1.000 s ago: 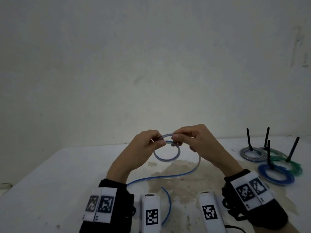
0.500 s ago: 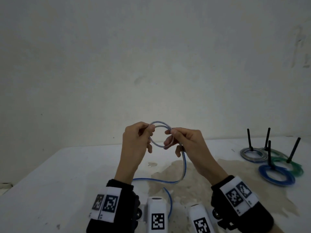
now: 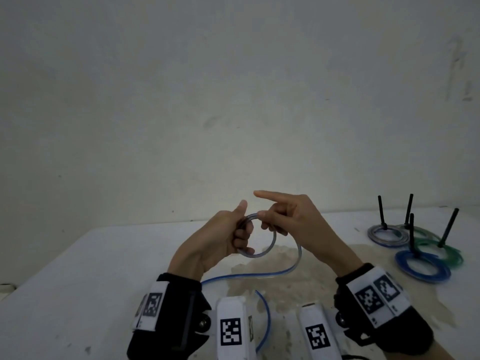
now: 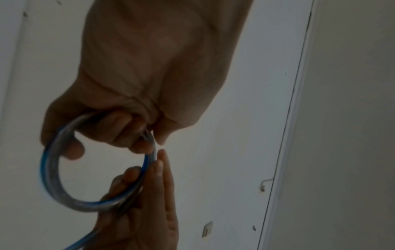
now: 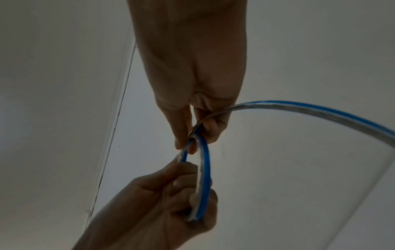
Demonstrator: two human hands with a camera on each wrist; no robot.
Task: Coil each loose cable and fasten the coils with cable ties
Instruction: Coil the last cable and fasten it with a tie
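Observation:
I hold a clear cable with a blue stripe above the table (image 3: 78,281). My left hand (image 3: 241,237) grips its small coil (image 3: 271,242), fingers curled through the loop and thumb up. My right hand (image 3: 267,220) pinches the cable at the coil's top, index finger pointing straight out to the left. The loose tail (image 3: 259,275) drops from the right hand to the table and curves back between my wrists. The left wrist view shows the left hand (image 4: 136,135) wrapped round the coil (image 4: 49,169). In the right wrist view, the right hand (image 5: 188,143) pinches the cable (image 5: 299,108).
At the right of the table lie three tied coils: a clear-grey one (image 3: 387,236), a green one (image 3: 439,252) and a blue one (image 3: 422,267), each with a black cable tie (image 3: 448,227) sticking up. A brownish stain (image 3: 298,281) marks the tabletop under my hands.
Both hands have come lower with the coil. The right index finger has straightened and points left, and the tail now loops out wider to the right.

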